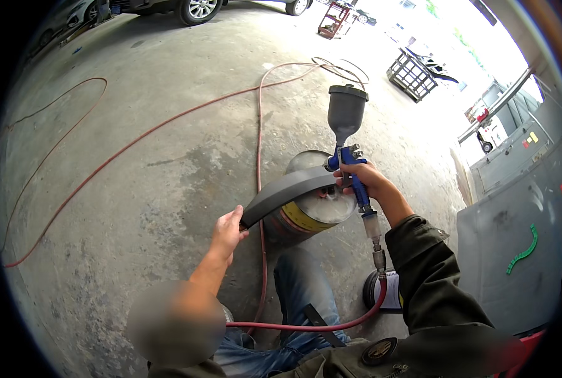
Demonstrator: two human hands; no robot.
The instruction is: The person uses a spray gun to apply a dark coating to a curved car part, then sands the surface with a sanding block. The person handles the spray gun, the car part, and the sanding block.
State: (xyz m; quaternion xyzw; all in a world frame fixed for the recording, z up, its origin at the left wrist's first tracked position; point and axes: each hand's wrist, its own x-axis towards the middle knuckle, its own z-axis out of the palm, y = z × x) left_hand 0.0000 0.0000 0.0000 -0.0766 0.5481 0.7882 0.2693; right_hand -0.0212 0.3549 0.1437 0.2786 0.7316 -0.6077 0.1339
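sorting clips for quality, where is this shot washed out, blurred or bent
Head view: daylight burns out the upper right; head view: a round smear covers part of the left forearm, with another soft patch at lower right; head view: fisheye bending toward the rim, corners black; head view: the gravity-feed spray gun looks fairly crisp.

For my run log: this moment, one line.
left hand: holds curved gray panel | right hand: holds blue spray gun | drum: partly hidden by panel

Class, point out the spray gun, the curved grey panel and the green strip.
Spray gun [346, 154]: head view, on its blue body.
Curved grey panel [285, 191]: head view, on its broad face.
Green strip [528, 250]: head view, near its middle.
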